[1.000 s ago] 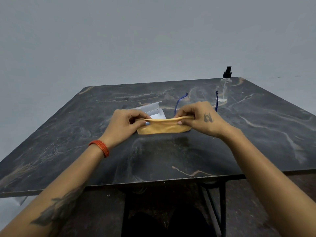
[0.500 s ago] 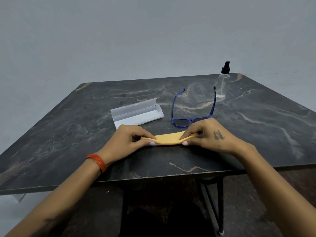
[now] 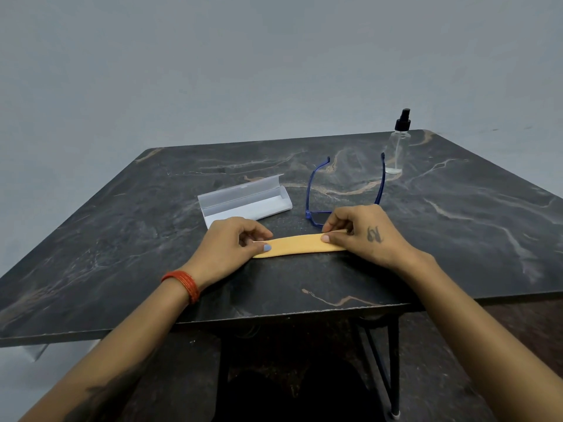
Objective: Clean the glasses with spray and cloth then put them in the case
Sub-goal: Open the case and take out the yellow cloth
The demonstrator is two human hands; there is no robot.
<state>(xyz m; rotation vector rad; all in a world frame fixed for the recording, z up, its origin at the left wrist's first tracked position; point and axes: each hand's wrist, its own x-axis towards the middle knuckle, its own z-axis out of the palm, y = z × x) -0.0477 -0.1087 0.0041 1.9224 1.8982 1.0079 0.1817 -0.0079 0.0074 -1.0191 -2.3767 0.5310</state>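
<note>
You hold the folded cloth (image 3: 300,245) flat on the desk (image 3: 122,239).
Your left hand (image 3: 231,242) and right hand (image 3: 362,233) pinch its ends; the case (image 3: 243,202) lies open.

Both forearms are bare. The left hand (image 3: 231,242) has a blue-painted thumbnail and orange-red thread bangles (image 3: 182,284) at its wrist; the right hand (image 3: 362,233) bears a dark tattoo (image 3: 374,234).

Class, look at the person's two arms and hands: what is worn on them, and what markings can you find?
Both forearms are bare, no sleeves. The left hand has an orange-red bangle stack at the wrist, a pale blue thumbnail and a forearm tattoo. The right hand bears a small dark tattoo.
</note>
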